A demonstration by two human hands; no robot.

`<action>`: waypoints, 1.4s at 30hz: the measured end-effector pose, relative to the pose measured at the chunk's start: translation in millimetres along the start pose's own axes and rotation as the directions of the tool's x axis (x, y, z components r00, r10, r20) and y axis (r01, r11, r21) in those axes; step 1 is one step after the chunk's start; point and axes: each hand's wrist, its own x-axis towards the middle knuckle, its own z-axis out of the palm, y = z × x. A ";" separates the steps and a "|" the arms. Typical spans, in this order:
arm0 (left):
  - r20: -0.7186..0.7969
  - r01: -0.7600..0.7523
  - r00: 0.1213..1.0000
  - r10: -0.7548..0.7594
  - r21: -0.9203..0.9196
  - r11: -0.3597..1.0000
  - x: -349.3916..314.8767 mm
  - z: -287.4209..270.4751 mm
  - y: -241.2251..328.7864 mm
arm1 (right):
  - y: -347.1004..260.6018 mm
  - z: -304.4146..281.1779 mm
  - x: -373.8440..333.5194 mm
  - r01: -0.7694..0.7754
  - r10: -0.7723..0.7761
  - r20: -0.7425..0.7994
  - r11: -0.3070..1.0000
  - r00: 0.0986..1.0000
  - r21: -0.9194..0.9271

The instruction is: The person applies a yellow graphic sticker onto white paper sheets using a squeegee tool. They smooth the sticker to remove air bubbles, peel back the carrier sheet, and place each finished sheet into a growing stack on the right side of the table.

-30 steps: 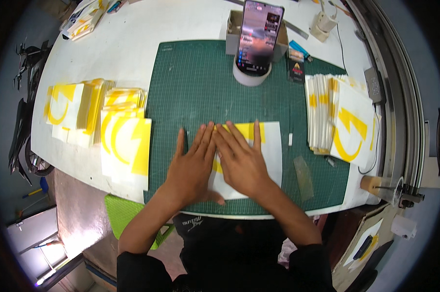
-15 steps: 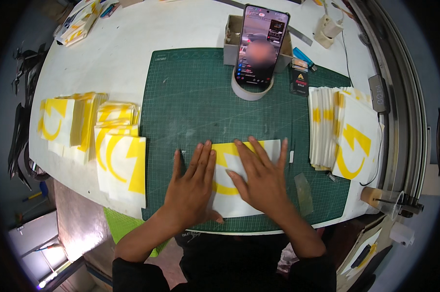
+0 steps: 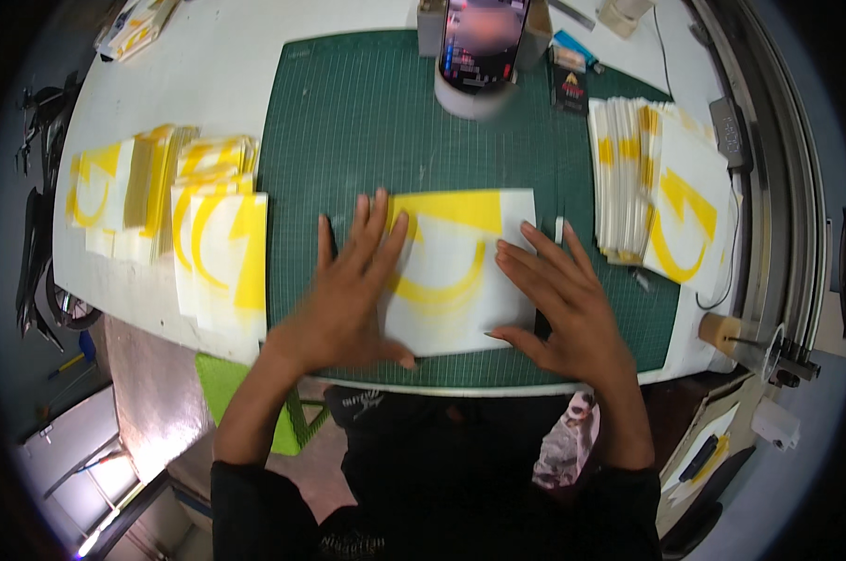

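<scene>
Watching remotely, I have the left hand (image 3: 344,292) splayed over the left edge of the yellow-and-white sheet (image 3: 451,266), the right hand (image 3: 572,313) fanned over its right side, neither gripping; and there lies the sheet, on the green cutting mat (image 3: 367,122), between the left piles (image 3: 222,252) and the right pile (image 3: 680,210)

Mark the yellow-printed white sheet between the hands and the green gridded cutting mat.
Yellow-printed white sheet (image 3: 449,267): head view, its middle.
Green gridded cutting mat (image 3: 376,131): head view, bare part beyond the sheet.

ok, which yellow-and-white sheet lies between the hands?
The lone sheet on the green mat; others sit in the left stacks and right stack.
</scene>
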 end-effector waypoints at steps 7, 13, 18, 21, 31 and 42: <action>-0.159 -0.131 0.977 0.145 0.097 0.987 -6.3 20.6 18.4 | -2.8 23.7 -2.1 0.055 -0.055 0.010 0.998 0.998 -0.006; -0.338 -0.182 0.903 0.263 0.253 0.950 -10.3 40.8 23.3 | -5.1 40.8 -15.5 0.105 -0.120 -0.139 0.988 0.983 -0.113; -0.451 -0.089 0.859 0.241 0.332 0.939 -34.3 72.5 38.6 | -16.8 63.3 -39.1 0.146 -0.197 -0.253 0.968 0.947 -0.204; -0.454 -0.079 0.867 0.204 0.280 0.957 -42.9 82.5 45.6 | -19.2 74.7 -50.7 0.137 -0.187 -0.244 0.968 0.952 -0.210; -0.420 -0.112 0.892 0.169 0.157 0.981 -54.6 95.7 43.8 | -27.2 80.0 -63.2 0.083 -0.097 -0.192 0.993 0.977 -0.082; -0.437 -0.110 0.884 0.166 0.151 0.982 -55.0 99.1 42.9 | -27.2 82.5 -65.9 0.065 -0.080 -0.177 0.994 0.981 -0.086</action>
